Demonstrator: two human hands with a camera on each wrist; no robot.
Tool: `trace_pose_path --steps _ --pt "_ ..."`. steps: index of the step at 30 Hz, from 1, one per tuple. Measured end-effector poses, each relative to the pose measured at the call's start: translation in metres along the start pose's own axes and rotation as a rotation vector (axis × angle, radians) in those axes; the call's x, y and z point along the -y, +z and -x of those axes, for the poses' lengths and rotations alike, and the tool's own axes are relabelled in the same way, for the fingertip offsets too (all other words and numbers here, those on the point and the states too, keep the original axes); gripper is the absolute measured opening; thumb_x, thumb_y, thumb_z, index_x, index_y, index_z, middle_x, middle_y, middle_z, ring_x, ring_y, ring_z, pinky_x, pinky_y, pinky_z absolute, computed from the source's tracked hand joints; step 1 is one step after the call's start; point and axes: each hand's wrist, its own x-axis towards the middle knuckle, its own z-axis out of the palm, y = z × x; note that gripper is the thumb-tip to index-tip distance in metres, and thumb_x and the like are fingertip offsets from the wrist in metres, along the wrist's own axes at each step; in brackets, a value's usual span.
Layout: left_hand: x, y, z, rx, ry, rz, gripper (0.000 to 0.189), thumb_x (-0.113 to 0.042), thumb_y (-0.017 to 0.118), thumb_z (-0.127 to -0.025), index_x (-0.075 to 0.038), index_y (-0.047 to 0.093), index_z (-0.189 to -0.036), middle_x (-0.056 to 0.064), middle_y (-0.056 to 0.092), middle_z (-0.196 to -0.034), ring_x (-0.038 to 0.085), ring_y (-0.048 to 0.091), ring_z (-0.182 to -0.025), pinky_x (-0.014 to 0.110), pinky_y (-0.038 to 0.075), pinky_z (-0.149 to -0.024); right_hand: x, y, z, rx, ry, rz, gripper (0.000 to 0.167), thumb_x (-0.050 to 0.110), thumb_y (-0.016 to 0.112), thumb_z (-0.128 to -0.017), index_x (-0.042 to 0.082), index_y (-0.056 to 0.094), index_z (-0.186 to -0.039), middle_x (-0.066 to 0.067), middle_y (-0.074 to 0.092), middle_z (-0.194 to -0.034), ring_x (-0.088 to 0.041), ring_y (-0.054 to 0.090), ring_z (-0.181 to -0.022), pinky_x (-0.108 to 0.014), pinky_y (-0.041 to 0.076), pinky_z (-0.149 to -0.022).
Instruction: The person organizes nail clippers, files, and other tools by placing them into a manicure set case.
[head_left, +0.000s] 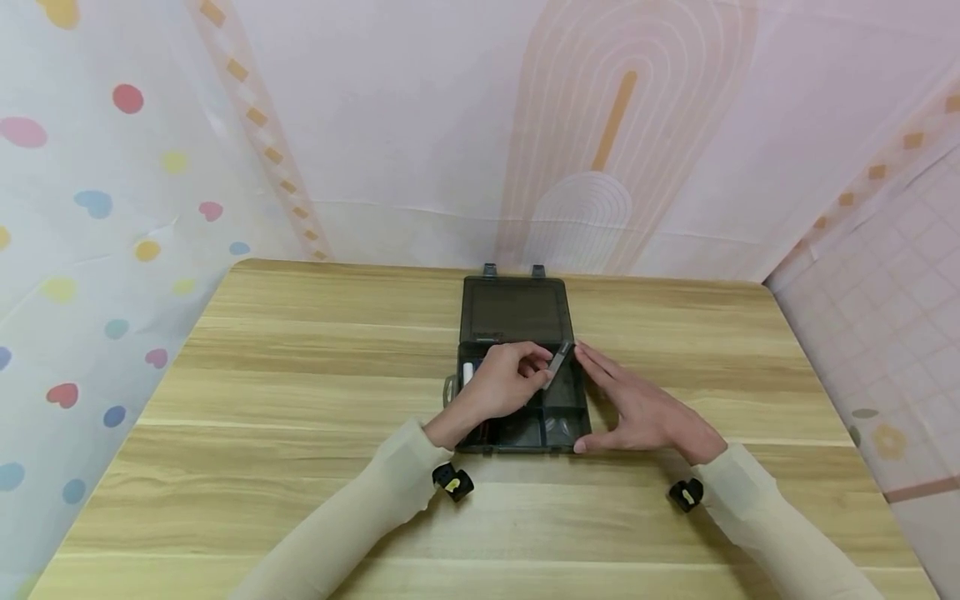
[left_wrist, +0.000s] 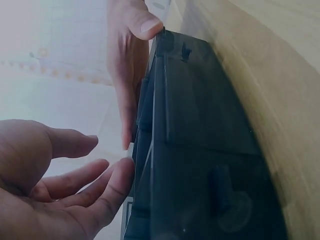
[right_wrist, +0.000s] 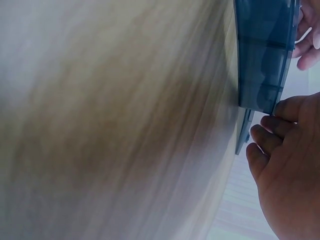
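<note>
A dark see-through plastic box (head_left: 517,430) with compartments lies on the table, its lid (head_left: 517,310) folded back away from me. Over the box's right half, my left hand (head_left: 504,383) pinches a small grey flat bar with a dark end (head_left: 558,365); its exact kind cannot be made out. In the left wrist view the bar is mostly hidden. My right hand (head_left: 643,413) rests along the box's right side with fingers straight, the thumb at the near corner and the fingertips by the far end. Right fingertips (right_wrist: 283,109) touch the box edge in the right wrist view.
A white cylindrical item (head_left: 468,372) sits in the left compartment, partly behind my left hand. Small clear pieces (head_left: 558,427) lie in the near right compartment. A carrying handle (head_left: 448,391) sticks out at the box's left. The wood-grain table (head_left: 337,358) meets a patterned cloth behind.
</note>
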Motion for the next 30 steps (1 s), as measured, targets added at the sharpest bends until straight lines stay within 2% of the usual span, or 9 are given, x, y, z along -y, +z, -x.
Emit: trace_pose_path --steps 6,10,16,20,23,26,30 --pt "0.002 -0.002 0.002 0.041 0.022 -0.008 0.024 -0.013 0.062 -0.102 -0.004 0.071 -0.123 0.005 0.075 -0.104 0.015 0.067 -0.090 0.030 0.057 -0.082 0.001 0.000 -0.002 -0.001 -0.004 -0.005 0.127 0.073 0.075 -0.078 0.010 0.008 -0.166 -0.006 0.003 -0.175 -0.033 0.023 -0.158 -0.054 0.038 -0.120" --pt "0.004 -0.006 0.004 0.041 0.041 -0.017 0.026 -0.013 0.062 -0.102 -0.003 0.070 -0.124 0.005 0.075 -0.104 0.015 0.067 -0.089 0.029 0.057 -0.079 0.000 0.001 -0.003 -0.001 -0.007 -0.007 0.127 0.073 0.075 -0.078 0.009 0.009 -0.166 -0.006 0.004 -0.175 -0.034 0.023 -0.157 -0.054 0.038 -0.119" --pt "0.007 -0.014 0.008 0.007 0.065 -0.041 0.028 -0.019 0.064 -0.102 -0.004 0.071 -0.125 0.004 0.074 -0.104 0.014 0.067 -0.088 0.029 0.056 -0.079 0.001 0.002 -0.006 -0.013 -0.017 -0.015 0.128 0.072 0.076 -0.077 0.007 0.011 -0.165 -0.008 0.005 -0.175 -0.034 0.024 -0.157 -0.054 0.038 -0.119" --pt "0.013 -0.020 0.014 -0.049 0.091 -0.057 0.030 -0.021 0.066 -0.101 -0.003 0.070 -0.126 0.007 0.074 -0.108 0.018 0.068 -0.093 0.030 0.057 -0.081 0.002 0.001 -0.006 0.001 -0.008 -0.038 0.127 0.072 0.075 -0.078 0.008 0.010 -0.166 -0.008 0.005 -0.175 -0.035 0.022 -0.157 -0.055 0.037 -0.120" --pt "0.019 -0.027 0.017 -0.101 0.104 -0.073 0.035 -0.024 0.068 -0.100 -0.003 0.069 -0.128 0.011 0.071 -0.117 0.023 0.067 -0.101 0.032 0.057 -0.081 0.002 -0.002 -0.007 0.010 0.041 -0.093 0.114 0.069 0.070 -0.085 0.013 0.014 -0.166 -0.004 0.008 -0.175 -0.033 0.021 -0.158 -0.057 0.033 -0.122" --pt "0.027 -0.037 0.020 -0.145 0.127 -0.097 0.043 -0.029 0.068 -0.100 -0.004 0.064 -0.136 0.016 0.065 -0.129 0.030 0.065 -0.110 0.038 0.058 -0.083 0.001 -0.007 -0.009 -0.024 0.067 -0.119 0.094 0.061 0.066 -0.093 0.014 0.025 -0.164 -0.004 0.017 -0.173 -0.033 0.022 -0.158 -0.059 0.032 -0.122" --pt "0.040 -0.054 0.026 -0.200 0.133 -0.160 0.059 -0.039 0.068 -0.099 -0.008 0.053 -0.147 0.017 0.054 -0.145 0.037 0.055 -0.130 0.052 0.053 -0.103 -0.003 -0.012 -0.010 -0.113 0.035 -0.043 0.079 0.050 0.067 -0.097 0.007 0.039 -0.158 -0.012 0.025 -0.170 -0.036 0.026 -0.156 -0.060 0.035 -0.119"
